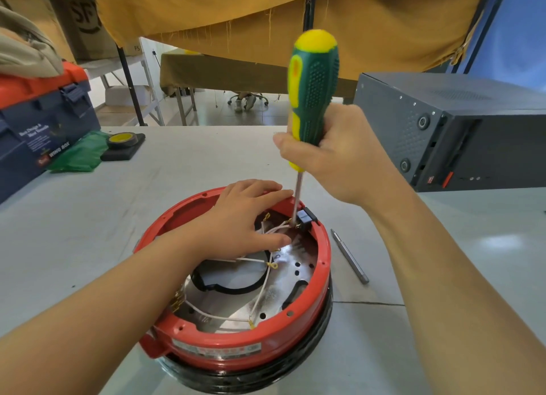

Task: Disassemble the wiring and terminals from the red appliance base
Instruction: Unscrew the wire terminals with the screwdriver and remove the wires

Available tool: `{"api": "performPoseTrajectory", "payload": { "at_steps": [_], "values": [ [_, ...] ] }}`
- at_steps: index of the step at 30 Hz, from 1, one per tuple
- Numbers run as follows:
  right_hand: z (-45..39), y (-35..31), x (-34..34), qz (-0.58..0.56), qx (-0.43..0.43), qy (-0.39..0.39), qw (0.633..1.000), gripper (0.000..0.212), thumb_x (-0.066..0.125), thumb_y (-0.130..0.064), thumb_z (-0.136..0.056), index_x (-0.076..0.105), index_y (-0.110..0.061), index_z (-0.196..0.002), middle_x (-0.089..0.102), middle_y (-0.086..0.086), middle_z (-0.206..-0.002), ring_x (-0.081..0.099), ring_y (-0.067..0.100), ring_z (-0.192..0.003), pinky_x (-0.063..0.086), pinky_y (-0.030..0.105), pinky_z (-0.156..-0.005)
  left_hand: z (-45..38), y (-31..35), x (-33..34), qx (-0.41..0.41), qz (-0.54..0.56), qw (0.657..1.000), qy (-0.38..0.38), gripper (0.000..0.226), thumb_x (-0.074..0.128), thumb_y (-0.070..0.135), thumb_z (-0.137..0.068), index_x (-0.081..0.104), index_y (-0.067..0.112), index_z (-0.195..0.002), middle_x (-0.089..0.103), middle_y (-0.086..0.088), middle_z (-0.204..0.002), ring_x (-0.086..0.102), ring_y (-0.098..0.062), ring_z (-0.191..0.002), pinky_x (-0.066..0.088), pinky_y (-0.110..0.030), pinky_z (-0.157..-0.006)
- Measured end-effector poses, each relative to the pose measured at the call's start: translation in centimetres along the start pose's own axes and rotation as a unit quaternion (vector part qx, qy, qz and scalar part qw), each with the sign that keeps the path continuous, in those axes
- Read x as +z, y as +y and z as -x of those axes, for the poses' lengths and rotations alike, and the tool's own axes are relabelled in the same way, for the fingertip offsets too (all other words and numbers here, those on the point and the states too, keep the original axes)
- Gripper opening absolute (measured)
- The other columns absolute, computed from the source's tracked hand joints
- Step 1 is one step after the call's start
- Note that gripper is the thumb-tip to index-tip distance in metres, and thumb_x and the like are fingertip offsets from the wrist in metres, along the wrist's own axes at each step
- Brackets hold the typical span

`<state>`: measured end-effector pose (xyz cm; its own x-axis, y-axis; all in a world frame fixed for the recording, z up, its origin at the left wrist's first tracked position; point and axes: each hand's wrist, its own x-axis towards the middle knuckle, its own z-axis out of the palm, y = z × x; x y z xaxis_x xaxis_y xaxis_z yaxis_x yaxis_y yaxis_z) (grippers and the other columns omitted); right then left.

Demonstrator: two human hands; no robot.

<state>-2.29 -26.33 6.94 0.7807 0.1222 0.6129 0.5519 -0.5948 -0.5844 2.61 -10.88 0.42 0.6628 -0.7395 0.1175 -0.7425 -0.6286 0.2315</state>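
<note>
"wing box" marks the blue plastic toolbox [44, 129]; your right hand [334, 155] grips the green-yellow screwdriver [313, 90], its tip at the black terminal block [305, 219], while your left hand [248, 214] lies flat, fingers straight, on the round red appliance base [236, 347].

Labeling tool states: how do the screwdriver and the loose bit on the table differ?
The screwdriver stands upright, gripped by the right hand; the bit lies flat, untouched. The screwdriver has a green-yellow handle; the bit is bare metal. The screwdriver's tip is in the red base; the bit lies beside it.

Glossy red plastic rings the appliance base [236, 350] around a shiny, scuffed metal plate [283, 294], the screwdriver [313, 93] has a dimpled rubbery handle, and the bench [88, 232] looks smooth and matt.
</note>
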Motion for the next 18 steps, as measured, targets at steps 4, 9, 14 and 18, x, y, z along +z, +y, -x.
{"api": "performPoseTrajectory", "payload": {
  "at_steps": [4,9,14,18],
  "values": [
    [-0.2,0.4,0.5,0.046,0.016,-0.016,0.999,0.040,0.064,-0.023,-0.089,0.039,-0.022,-0.058,0.045,0.002,-0.054,0.042,0.011,-0.051,0.034,0.022,-0.052,0.1,0.2,0.0,-0.001,-0.002,1.000,-0.006,0.081,0.046,0.066,-0.074,0.025,0.035,-0.147,0.021,0.011,-0.153,0.015,-0.015,-0.140,0.013,-0.037,-0.116],
    [-1.2,0.8,-1.3,-0.052,0.021,0.067,0.996,0.031,0.060,-0.024,-0.086,0.053,-0.006,-0.061,0.052,0.012,-0.057,0.048,0.008,-0.052,0.044,0.026,-0.056,0.1,0.0,0.0,0.001,-0.002,1.000,-0.006,0.079,0.046,0.065,-0.077,0.024,0.036,-0.146,0.024,0.010,-0.151,0.016,-0.014,-0.139,0.013,-0.037,-0.116],
    [-0.8,0.8,-1.5,-0.027,0.038,0.085,0.995,0.027,0.058,-0.029,-0.082,0.050,-0.015,-0.060,0.054,0.023,-0.064,0.048,0.019,-0.058,0.045,0.031,-0.059,0.0,-0.4,0.0,0.000,-0.002,1.000,-0.003,0.080,0.045,0.067,-0.076,0.022,0.037,-0.146,0.022,0.012,-0.151,0.015,-0.012,-0.139,0.012,-0.035,-0.116],
    [-0.2,1.0,-2.2,-0.021,0.030,0.076,0.996,0.038,0.058,-0.024,-0.083,0.052,0.009,-0.067,0.052,0.027,-0.064,0.050,0.032,-0.061,0.045,0.039,-0.059,0.0,-0.3,0.1,0.006,0.001,1.000,0.000,0.074,0.055,0.058,-0.084,0.021,0.037,-0.147,0.021,0.013,-0.152,0.013,-0.011,-0.139,0.011,-0.036,-0.116]
  ]
}}
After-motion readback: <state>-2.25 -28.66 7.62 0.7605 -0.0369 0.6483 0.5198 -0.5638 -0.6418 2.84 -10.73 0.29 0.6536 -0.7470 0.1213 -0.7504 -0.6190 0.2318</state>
